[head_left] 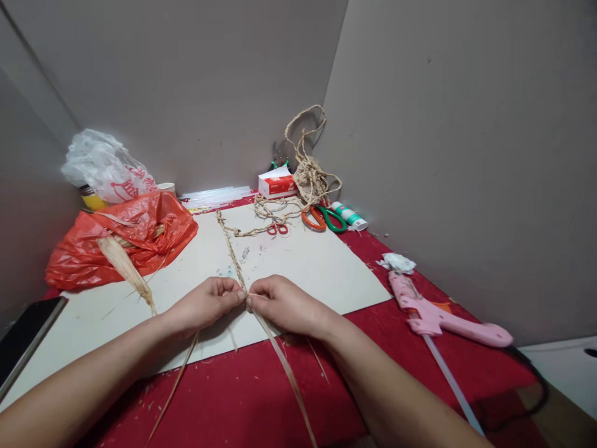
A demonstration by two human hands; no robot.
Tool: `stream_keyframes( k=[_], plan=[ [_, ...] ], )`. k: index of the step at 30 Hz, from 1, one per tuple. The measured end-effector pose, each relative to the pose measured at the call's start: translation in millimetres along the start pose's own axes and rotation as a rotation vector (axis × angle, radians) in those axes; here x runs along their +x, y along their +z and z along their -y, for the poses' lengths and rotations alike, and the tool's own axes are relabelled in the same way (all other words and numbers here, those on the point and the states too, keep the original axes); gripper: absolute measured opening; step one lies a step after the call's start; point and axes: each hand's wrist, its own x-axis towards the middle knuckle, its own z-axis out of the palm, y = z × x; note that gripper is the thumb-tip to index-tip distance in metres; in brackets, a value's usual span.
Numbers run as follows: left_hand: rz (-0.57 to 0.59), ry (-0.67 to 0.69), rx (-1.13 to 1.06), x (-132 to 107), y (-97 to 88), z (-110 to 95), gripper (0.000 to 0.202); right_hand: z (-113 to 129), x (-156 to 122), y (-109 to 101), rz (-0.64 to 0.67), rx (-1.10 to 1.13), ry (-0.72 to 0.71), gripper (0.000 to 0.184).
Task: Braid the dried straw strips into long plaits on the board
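A thin braid of dry straw-coloured fibre (232, 249) runs away from me over the white board (308, 267). Its near end is pinched between the fingertips of my left hand (209, 303) and my right hand (284, 305), which almost touch each other. Loose fibre strands (284, 361) trail from that point toward me past the board's front edge. Both hands are closed, with thumbs against the fingers. Left of my left hand, a bundle of dry husk (124, 267) sticks out of a red plastic bag (158, 230).
At the back lie a coil of braided cord (310, 180), orange-and-green-handled scissors (317, 219), a red-and-white box (277, 183) and clear sticks (217, 196). On the right rests a pink glue gun (466, 326) with its cable. A dark flat device (28, 333) lies at left. Grey walls enclose the table.
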Motion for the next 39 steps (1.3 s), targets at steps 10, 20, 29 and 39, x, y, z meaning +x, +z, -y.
stream_keyframes(
  k=[10,20,29,39],
  plan=[
    [-0.027,0.029,0.013,6,-2.3,12,0.026,1,-5,-6,-0.060,-0.132,-0.101,0.025],
    [-0.035,0.033,-0.045,-1,2.6,3,0.019,20,-19,23,0.055,-0.110,0.108,0.026],
    [-0.013,0.015,-0.167,-6,3.0,3,0.020,48,-51,23,-0.016,-0.466,0.011,0.030],
    [0.058,0.074,-0.213,-8,-0.9,1,0.021,26,-7,15,-0.033,0.294,0.113,0.022]
  ],
)
